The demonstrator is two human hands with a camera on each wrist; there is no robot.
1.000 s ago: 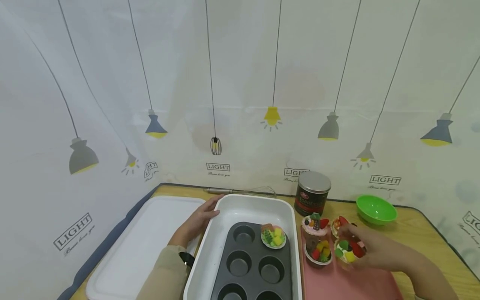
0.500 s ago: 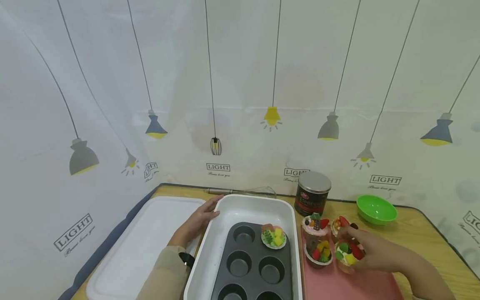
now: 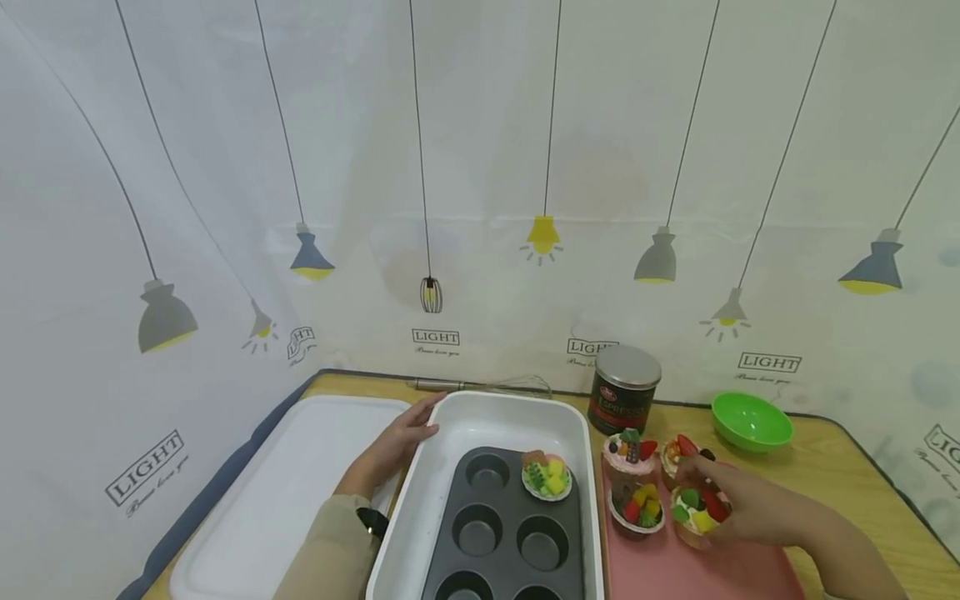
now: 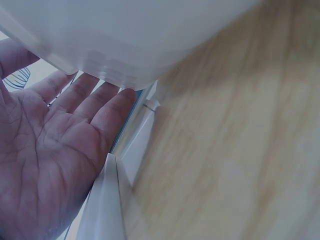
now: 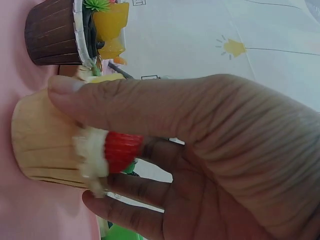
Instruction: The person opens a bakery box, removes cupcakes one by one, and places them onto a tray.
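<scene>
Two hands at work. Right hand [image 3: 738,510]: grip curled round a yellow-cased cupcake [image 3: 693,512] on the pink mat [image 3: 675,571], beside a brown-cased cupcake [image 3: 636,508]. Left hand [image 3: 397,442]: grip spread flat, fingers straight against the white tray [image 3: 420,500] rim. Tray holds a muffin tin [image 3: 510,533] on the worktop [image 3: 847,475].

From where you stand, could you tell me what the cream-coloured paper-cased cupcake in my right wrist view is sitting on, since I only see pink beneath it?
Observer: It sits on a flat pink tray, right of a white rectangular dish.
Operator: Thank you; is anything inside that dish?
Observer: A dark metal muffin pan, with one fruit-topped cupcake in a far cup.
Operator: And where is the left hand?
Observer: The left hand rests open against the dish's far left corner, while the right hand grips the cream-cased cupcake.
</scene>
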